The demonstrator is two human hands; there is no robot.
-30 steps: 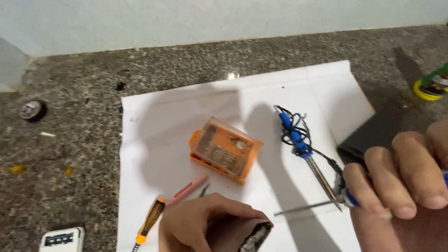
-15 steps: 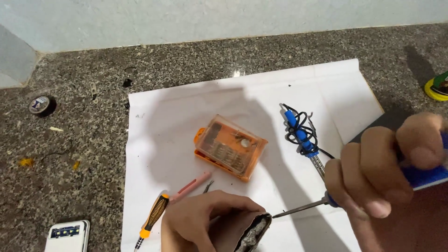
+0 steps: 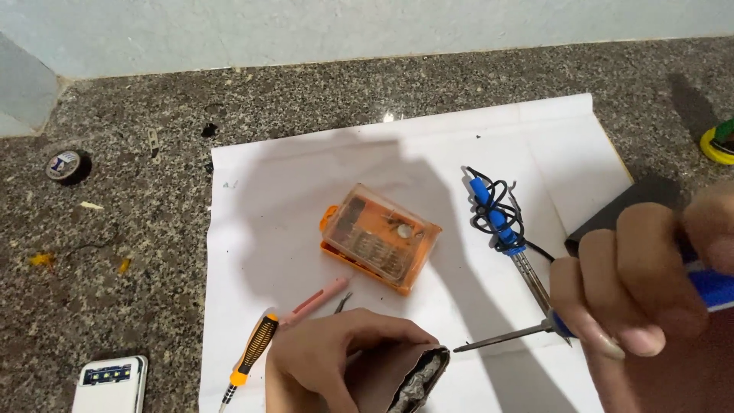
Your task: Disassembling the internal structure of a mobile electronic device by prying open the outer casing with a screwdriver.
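While the left hand (image 3: 336,356) lies curled over 1 brown device (image 3: 405,378) at the near edge of the white paper sheet (image 3: 260,199), its fingers wrapped around the casing and the silvery, rough open end turned to the right, the right hand (image 3: 634,287) is closed tight on 1 blue-handled tool (image 3: 535,330) whose thin metal shaft points left, with its tip just beside that open end. To the left of the left hand lie 1 orange-and-black screwdriver (image 3: 252,356) and 1 pink-handled tool (image 3: 317,298), both on the sheet and near each other. Off the sheet at the near left corner sits 1 white box-shaped gadget (image 3: 111,382) on the speckled stone desk (image 3: 115,252). Farther in, at the middle of the sheet, is 1 clear orange case (image 3: 380,237), tilted. Right of it lies 1 soldering iron (image 3: 501,222) with a blue grip and its black cord coiled around it. Farther still, 1 roll of black tape (image 3: 65,164) rests at the left on the desk, and 1 yellow-rimmed round object (image 3: 719,141) shows at the right edge.
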